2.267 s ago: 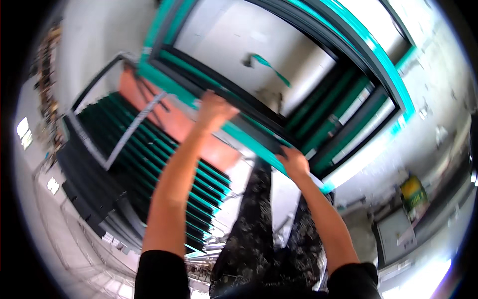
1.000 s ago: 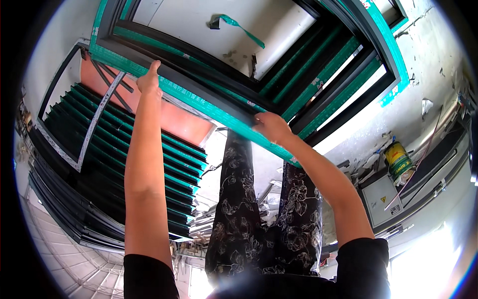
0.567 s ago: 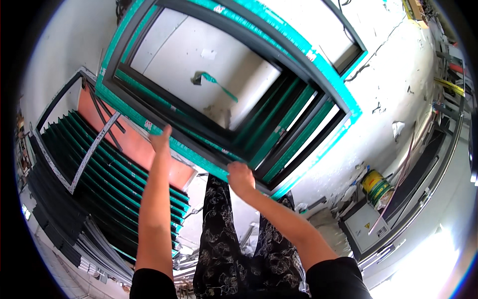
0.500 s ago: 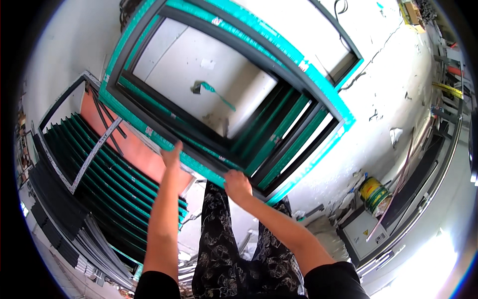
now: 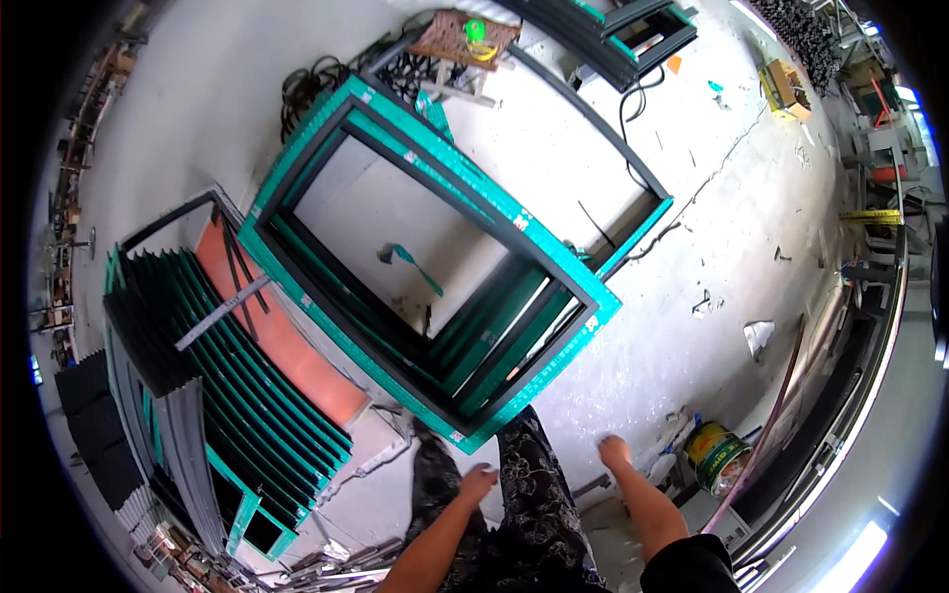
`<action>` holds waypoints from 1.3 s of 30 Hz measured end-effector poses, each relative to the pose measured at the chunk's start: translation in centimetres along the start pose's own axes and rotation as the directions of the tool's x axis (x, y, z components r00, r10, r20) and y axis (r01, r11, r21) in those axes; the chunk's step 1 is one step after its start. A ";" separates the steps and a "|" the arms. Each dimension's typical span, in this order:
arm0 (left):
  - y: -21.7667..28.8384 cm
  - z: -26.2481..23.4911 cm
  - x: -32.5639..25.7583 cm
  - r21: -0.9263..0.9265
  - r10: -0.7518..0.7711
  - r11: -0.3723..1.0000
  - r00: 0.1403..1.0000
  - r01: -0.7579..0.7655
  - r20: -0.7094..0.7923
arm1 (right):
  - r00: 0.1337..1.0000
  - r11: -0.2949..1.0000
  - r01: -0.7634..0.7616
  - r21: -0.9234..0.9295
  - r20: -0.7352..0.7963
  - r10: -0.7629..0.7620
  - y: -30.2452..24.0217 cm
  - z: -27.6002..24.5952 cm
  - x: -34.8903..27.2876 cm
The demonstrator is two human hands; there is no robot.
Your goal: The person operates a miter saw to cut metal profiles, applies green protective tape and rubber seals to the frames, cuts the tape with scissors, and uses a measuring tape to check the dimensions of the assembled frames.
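Note:
A stack of rectangular window frames (image 5: 341,351), black with green protective film, sits in front of me, several frames deep. Through its opening the floor and a scrap of green film (image 5: 420,269) show. My left hand (image 5: 478,481) hangs by my legs, just below the stack's near corner and apart from it. Its fingers look curled in, with nothing in them. Off to the right, over the floor, my right hand (image 5: 615,452) is also loosely closed and holds nothing.
At left, a row of green-edged frames (image 5: 232,376) leans beside an orange panel (image 5: 306,371), with dark profiles (image 5: 183,445) next to it. A bucket (image 5: 717,457) stands at right near long bars. Behind are a stool (image 5: 463,38), more frames (image 5: 633,44) and a cardboard box (image 5: 786,89).
Both hands have let go of the top green-edged frame and drawn back toward me. That frame now lies squarely on the stack. My view has shifted, showing more floor and the stool.

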State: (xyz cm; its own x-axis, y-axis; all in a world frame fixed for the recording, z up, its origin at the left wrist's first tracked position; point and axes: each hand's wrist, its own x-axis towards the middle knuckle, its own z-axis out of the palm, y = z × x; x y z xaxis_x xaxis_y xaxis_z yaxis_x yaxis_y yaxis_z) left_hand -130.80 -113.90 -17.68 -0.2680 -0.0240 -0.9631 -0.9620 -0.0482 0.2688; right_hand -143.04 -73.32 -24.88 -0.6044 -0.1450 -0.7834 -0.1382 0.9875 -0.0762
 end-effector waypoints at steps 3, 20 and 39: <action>2.2 -2.3 -6.3 -0.047 0.214 0.976 0.974 -0.211 0.071 | 0.936 0.980 -0.156 -0.125 0.297 0.187 4.2 1.5 -9.9; -1.1 0.0 -12.4 0.423 0.113 0.905 0.936 0.041 -0.332 | 0.992 0.985 -0.009 0.170 0.125 -0.013 6.4 -13.5 -12.1; 50.0 20.3 -9.6 0.185 0.620 0.752 0.585 -0.632 -0.523 | 0.961 0.458 -0.177 0.871 0.054 0.270 31.3 -53.1 8.3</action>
State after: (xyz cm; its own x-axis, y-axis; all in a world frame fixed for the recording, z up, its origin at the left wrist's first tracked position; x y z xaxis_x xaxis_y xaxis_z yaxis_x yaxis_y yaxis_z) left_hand -177.35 -95.82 4.81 -0.7255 -0.5664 -0.3910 -0.5639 0.1634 0.8095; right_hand -194.08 -46.91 -1.02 -0.5762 0.1305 -0.8068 0.7273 0.5322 -0.4333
